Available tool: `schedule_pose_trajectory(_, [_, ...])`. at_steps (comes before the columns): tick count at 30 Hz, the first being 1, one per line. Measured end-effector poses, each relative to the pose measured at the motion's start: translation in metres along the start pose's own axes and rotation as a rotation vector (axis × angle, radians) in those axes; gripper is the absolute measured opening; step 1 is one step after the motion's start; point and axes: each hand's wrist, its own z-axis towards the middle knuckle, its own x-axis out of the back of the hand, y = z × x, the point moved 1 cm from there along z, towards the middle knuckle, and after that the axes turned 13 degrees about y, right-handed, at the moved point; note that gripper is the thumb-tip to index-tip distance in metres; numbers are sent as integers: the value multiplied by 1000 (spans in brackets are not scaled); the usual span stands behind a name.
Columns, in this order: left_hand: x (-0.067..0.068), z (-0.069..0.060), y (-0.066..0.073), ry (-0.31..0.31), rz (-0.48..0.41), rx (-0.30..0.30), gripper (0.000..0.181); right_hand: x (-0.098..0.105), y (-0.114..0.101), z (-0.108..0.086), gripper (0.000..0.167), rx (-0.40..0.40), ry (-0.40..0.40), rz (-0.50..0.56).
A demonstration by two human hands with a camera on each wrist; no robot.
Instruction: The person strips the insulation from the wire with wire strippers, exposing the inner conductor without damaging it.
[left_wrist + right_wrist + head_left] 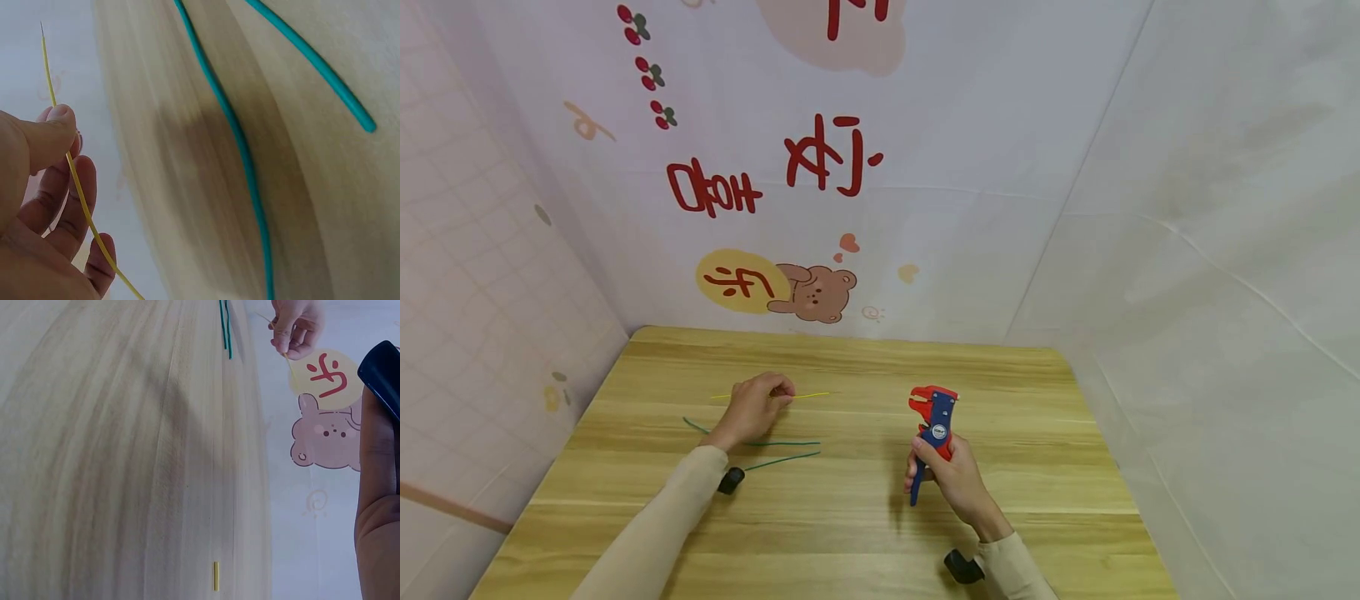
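A thin yellow wire (811, 395) is pinched between the thumb and fingers of the left hand (754, 408). In the left wrist view the yellow wire (80, 190) runs across the curled fingers, and its upper end is a bare thin strand. The right hand (953, 481) grips the handles of a red and blue wire stripper (939, 417), its red jaws pointing left and apart, with nothing seen between them. Part of a dark blue handle (384, 372) shows at the right edge of the right wrist view.
Green wires (782, 459) lie on the wooden table (850, 533) near the left forearm. A short yellow piece (216, 576) lies on the table in the right wrist view. Behind the table hangs a white printed cloth (955, 208).
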Motion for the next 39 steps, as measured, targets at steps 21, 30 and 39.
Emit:
schedule_pose_trajectory(21, [-6,-1,-28,-49,36,73,8,1,2,-2,16,-3,6,4])
schedule_pose_trajectory(30, [-10,0,-35,-66,55,94,3,3,2,-2,16,-5,9,0])
schedule_pose_trajectory(39, [-14,-4,-39,-75,70,100,4,5,2,-2,16,-8,18,-4])
